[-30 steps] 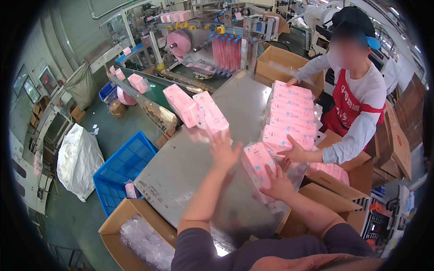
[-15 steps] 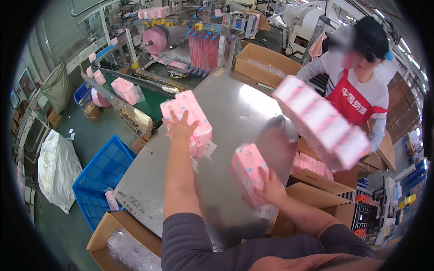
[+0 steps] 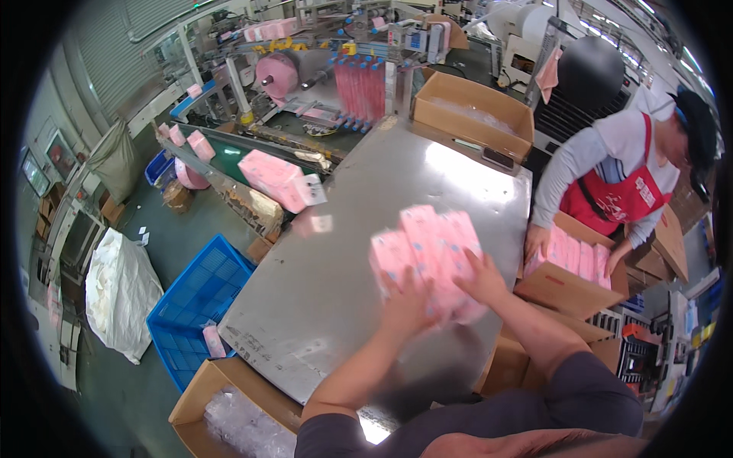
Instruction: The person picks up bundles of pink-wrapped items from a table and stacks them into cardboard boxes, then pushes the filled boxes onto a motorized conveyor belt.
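Observation:
Three pink tissue packs [image 3: 429,240] stand side by side in a bunch on the metal table [image 3: 336,290], slightly blurred. My left hand [image 3: 408,304] presses on their near left side, its fingers spread over the wrapping. From the right, my right hand [image 3: 482,279] grips the same bunch, so the packs are squeezed between both hands. At the end of the green conveyor [image 3: 229,158], another pink pack [image 3: 275,180] lies with a white card at its end, reaching the table's edge.
Across the table's right side a co-worker [image 3: 618,172] has both hands at a carton [image 3: 565,290] filled with pink packs. A blue crate [image 3: 191,305] and a carton of clear plastic bags [image 3: 244,412] stand left. An open carton [image 3: 469,114] sits at the far edge.
My left hand has come right and nearer with its packs, joining them to the one by my right hand. The co-worker's row of packs went down into the carton. More packs came along the conveyor.

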`<state>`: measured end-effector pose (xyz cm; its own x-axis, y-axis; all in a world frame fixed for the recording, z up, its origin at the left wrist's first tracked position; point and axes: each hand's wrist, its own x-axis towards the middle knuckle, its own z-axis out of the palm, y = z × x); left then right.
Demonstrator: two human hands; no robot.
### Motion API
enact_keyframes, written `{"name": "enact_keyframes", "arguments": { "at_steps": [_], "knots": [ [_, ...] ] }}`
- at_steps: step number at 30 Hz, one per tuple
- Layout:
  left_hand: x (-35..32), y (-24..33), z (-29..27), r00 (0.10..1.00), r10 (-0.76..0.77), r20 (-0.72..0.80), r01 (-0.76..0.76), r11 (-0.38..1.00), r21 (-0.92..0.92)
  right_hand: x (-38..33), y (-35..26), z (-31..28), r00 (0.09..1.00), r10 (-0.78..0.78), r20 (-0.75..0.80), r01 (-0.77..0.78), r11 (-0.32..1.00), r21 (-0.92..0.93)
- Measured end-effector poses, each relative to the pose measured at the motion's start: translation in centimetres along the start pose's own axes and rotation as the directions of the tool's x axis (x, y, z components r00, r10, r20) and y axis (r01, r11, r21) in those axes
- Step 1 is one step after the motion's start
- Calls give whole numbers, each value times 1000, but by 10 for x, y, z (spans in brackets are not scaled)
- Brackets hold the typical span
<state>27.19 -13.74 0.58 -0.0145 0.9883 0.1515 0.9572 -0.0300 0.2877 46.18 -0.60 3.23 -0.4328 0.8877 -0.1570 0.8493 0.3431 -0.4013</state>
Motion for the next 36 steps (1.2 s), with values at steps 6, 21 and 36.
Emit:
{"name": "enact_keyframes", "arguments": {
  "at_steps": [6, 21, 36],
  "knots": [
    [-14, 36, -10, 997, -25, 67, 34, 990, -140, -100, 36, -26, 961, -256, -102, 191, 886, -422],
    [-16, -64, 5, 983, -185, 8, 185, 982, -29, -107, 73, -27, 829, -546, 118, 556, 790, -259],
    [-106, 53, -46, 981, -135, 137, 128, 990, 61, -79, 54, -28, 780, -595, 194, 622, 704, -343]
  ]
}}
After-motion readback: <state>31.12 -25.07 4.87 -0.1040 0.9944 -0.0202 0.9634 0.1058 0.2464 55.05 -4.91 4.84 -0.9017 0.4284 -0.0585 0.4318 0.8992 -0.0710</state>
